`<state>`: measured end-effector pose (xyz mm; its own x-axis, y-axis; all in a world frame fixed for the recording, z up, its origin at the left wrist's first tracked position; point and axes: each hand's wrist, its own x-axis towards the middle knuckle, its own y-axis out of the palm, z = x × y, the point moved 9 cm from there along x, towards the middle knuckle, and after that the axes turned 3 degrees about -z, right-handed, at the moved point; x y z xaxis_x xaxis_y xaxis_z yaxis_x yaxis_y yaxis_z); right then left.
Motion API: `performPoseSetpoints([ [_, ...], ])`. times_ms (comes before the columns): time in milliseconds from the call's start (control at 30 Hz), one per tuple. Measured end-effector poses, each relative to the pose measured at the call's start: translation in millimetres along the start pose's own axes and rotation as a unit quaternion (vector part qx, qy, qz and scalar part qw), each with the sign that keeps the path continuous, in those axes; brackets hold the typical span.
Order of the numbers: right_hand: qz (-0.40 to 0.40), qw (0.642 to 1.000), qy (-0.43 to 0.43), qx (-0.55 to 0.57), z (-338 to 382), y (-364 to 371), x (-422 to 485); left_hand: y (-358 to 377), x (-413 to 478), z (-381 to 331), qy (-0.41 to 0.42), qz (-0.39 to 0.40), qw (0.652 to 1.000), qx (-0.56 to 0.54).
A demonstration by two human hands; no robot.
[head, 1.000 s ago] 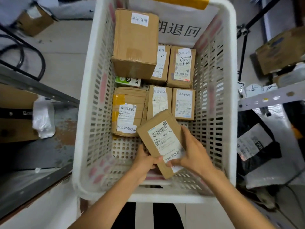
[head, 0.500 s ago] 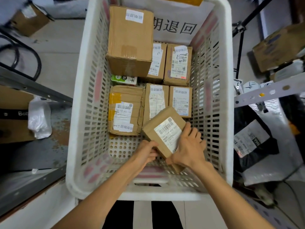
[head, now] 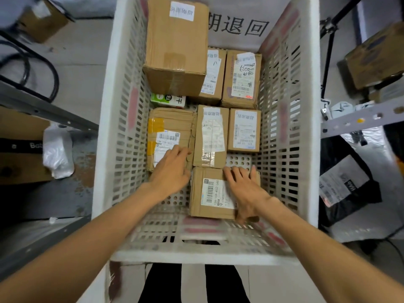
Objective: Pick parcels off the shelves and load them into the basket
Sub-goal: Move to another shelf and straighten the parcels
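A white slotted basket point(head: 105, 149) stands below me and holds several brown cardboard parcels. A small labelled parcel point(head: 209, 193) lies flat on the basket floor at the near right. My right hand point(head: 244, 186) lies over its right half, fingers spread on top and thumb round the near edge. My left hand point(head: 172, 169) rests with fingers apart on the near corner of a taped parcel point(head: 170, 125) at the left. Behind it a large box point(head: 177, 40) stands at the far left, above a green packet point(head: 168, 100).
Three more labelled parcels point(head: 240, 79) fill the far right of the basket. A metal shelf rail point(head: 43, 110) and a white bag point(head: 56, 149) are to the left. At the right are a perforated shelf point(head: 360, 119), a black bagged parcel point(head: 345, 184) and a cardboard box point(head: 376, 57).
The small parcel went from tilted in both hands down to flat on the basket floor. My left hand let go of it and moved left onto the taped parcel.
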<state>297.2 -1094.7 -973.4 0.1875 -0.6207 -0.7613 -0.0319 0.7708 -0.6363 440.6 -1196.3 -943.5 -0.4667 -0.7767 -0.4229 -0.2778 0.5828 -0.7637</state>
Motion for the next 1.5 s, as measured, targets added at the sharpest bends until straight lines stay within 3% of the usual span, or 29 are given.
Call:
performPoseSetpoints([
  [167,0.005,1.000,0.008,-0.017,11.0,23.9,30.4,20.1,13.3,-8.9,0.032,0.072,0.994,0.073],
  [367,-0.003,0.999,0.027,-0.041,1.8,35.1,33.1,34.7,18.2,-20.6,0.048,0.105,0.986,0.117],
  [500,0.022,0.998,0.036,0.038,5.5,26.7,26.9,29.5,11.7,-23.9,0.035,0.124,0.983,0.129],
  [700,-0.038,0.996,0.035,0.079,14.8,-39.3,-17.0,-26.5,-11.1,-44.1,0.031,0.125,0.970,0.204],
  [867,-0.105,0.988,0.077,0.082,16.9,-116.5,-79.0,-88.9,-29.1,-90.0,0.082,0.095,0.962,0.242],
  [1033,-0.174,0.960,0.150,0.162,44.5,-142.3,-157.8,-121.4,-82.2,-139.6,0.146,0.109,0.948,0.261],
  [1267,-0.225,0.910,0.233,0.257,75.3,-129.6,-265.5,-128.7,-161.4,-197.5,0.254,0.164,0.896,0.325],
  [1500,-0.263,0.810,0.336,0.402,49.1,-48.2,-414.3,-68.8,-264.0,-335.3,0.438,0.172,0.812,0.345],
])
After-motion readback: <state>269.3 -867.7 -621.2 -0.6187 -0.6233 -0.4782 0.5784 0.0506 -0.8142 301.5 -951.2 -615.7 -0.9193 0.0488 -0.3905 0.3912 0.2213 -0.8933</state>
